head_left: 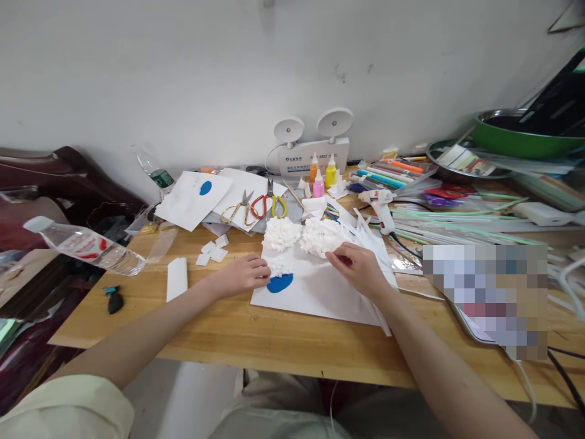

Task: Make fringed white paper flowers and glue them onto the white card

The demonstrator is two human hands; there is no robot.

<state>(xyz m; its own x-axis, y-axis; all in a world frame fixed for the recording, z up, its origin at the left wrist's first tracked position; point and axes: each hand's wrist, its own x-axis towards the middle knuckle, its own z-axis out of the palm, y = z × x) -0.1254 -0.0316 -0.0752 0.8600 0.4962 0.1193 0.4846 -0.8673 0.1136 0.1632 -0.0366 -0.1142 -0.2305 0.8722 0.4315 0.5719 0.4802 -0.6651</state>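
Observation:
A white paper sheet [320,302] lies before me with a dark-blue oval patch [282,285] on it. Small crumpled white pieces [280,266] cover the patch's upper part. My left hand [242,275] rests at the patch's left edge, fingers together and bent; whatever is under the fingertips is hidden. Above the patch sit two heaps of crumpled white bits, a left heap [281,234] and a right heap [320,236]. At the right heap's lower edge, my right hand [359,267] is closed in a pinch. What its fingertips hold is too small to make out.
Behind the sheet lie scissors [260,207], another sheet with a blue patch [194,201] and small paint bottles [319,183]. A glue gun [380,209] is at the right. Water bottle [86,245], white squares [212,250] and folded paper [177,278] are left.

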